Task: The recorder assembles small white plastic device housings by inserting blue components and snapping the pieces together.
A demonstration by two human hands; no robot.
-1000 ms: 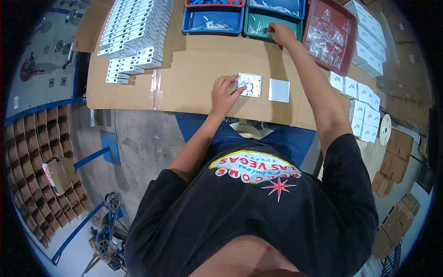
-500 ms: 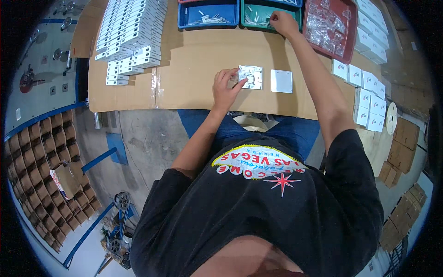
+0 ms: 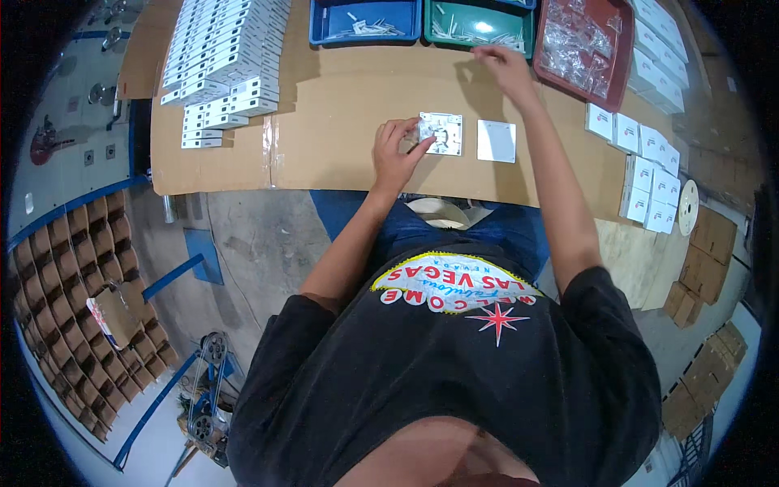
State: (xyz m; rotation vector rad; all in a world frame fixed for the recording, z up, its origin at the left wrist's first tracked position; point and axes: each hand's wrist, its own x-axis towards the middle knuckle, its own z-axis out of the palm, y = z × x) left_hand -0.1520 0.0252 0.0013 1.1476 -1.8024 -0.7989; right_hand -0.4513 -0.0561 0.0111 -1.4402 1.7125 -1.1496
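As R hand (image 3: 510, 71) backs off green tray (image 3: 450, 40), reach looks done; its fingers' hold: can't tell. L hand (image 3: 394, 158): fingers gripping L edge, white sq. unit (image 3: 449, 130), on desk (image 3: 349, 97) beside blank plate (image 3: 497, 141).

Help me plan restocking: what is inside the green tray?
Slender whitish pieces lie loose inside the green tray, some overlapping along its near side. Anything beneath the overlapping ones is covered from view.
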